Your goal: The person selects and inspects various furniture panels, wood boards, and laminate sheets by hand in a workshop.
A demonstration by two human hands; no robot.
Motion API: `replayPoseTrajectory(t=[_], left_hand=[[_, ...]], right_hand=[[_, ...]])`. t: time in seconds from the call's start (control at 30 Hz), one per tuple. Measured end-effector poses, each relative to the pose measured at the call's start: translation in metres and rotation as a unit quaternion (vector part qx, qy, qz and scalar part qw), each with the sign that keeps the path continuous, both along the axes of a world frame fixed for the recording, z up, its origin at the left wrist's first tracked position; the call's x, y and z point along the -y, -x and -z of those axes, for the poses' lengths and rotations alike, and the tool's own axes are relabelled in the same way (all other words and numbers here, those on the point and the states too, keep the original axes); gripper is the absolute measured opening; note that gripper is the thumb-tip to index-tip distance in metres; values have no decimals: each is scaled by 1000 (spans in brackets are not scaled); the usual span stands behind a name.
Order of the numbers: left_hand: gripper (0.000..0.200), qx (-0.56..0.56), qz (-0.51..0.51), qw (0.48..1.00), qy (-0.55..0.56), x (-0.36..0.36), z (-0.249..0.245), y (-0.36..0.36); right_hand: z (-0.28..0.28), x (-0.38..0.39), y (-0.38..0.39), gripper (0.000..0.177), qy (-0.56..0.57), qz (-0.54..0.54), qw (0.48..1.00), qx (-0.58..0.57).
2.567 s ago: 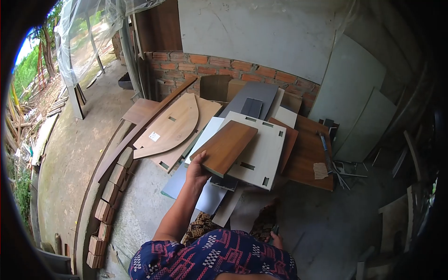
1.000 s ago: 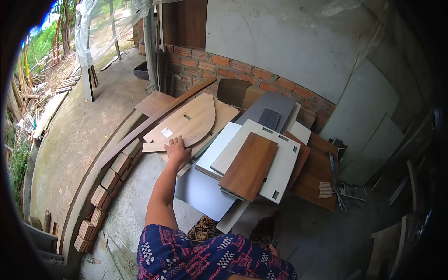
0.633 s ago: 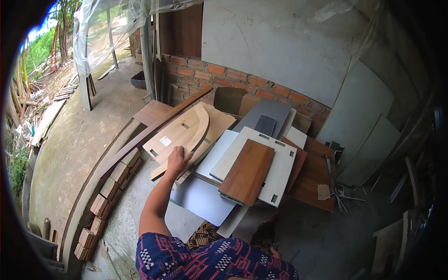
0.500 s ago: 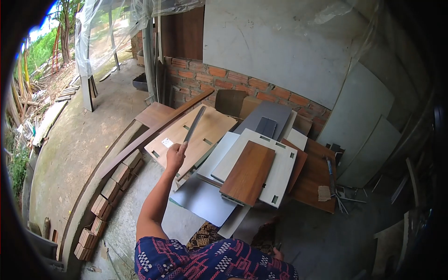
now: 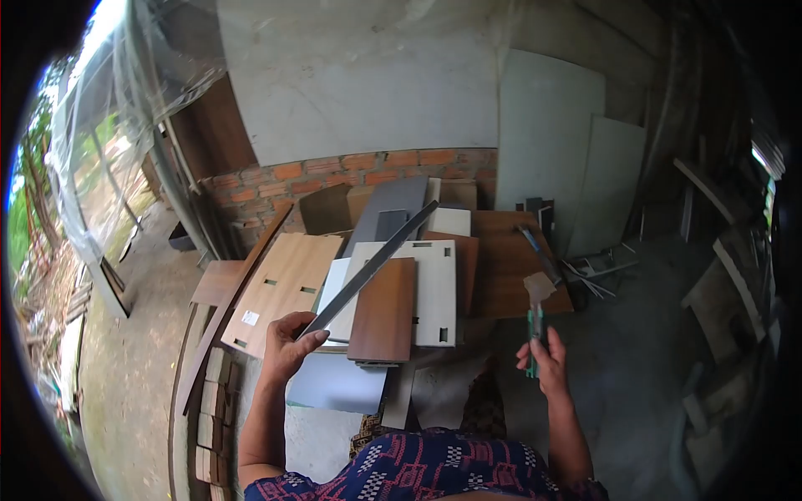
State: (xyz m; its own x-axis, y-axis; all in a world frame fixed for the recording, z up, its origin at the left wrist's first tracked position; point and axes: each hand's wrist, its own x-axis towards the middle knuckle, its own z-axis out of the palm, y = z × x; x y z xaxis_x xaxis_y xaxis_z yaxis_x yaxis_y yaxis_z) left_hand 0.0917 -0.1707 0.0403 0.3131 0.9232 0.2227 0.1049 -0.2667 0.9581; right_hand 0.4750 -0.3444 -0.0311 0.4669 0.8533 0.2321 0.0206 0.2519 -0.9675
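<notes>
A long thin dark strip is gripped near its lower end by my left hand, and it slants up to the right over the boards. My right hand is closed round a green-handled tool with a flat piece at its top, held upright to the right of the stack. Between my hands, a brown wooden board lies on a white board with slots. Under the strip's left side rests a light wood panel with a white label.
A brown panel with a hammer-like tool on it lies at the right. Brick blocks line the low kerb at left. A brick wall stands behind, and thin scraps lie on the floor.
The view has turned to the right. My right hand has come up from near my body with the green-handled tool. The strip in my left hand now slants more to the right, across the boards.
</notes>
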Motion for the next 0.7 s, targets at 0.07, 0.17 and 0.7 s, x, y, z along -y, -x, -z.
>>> replayPoseTrajectory(t=[0.07, 0.17, 0.7], left_hand=[[41, -9, 52, 999, -8, 4, -8, -23], [40, -42, 109, 993, -25, 8, -17, -54], [43, -187, 213, 956, -83, 17, -16, -129]], right_hand=[[-33, 1, 24, 25, -21, -60, 997, 46], [-76, 11, 59, 36, -14, -111, 984, 139], [-22, 32, 17, 42, 0, -31, 984, 175]])
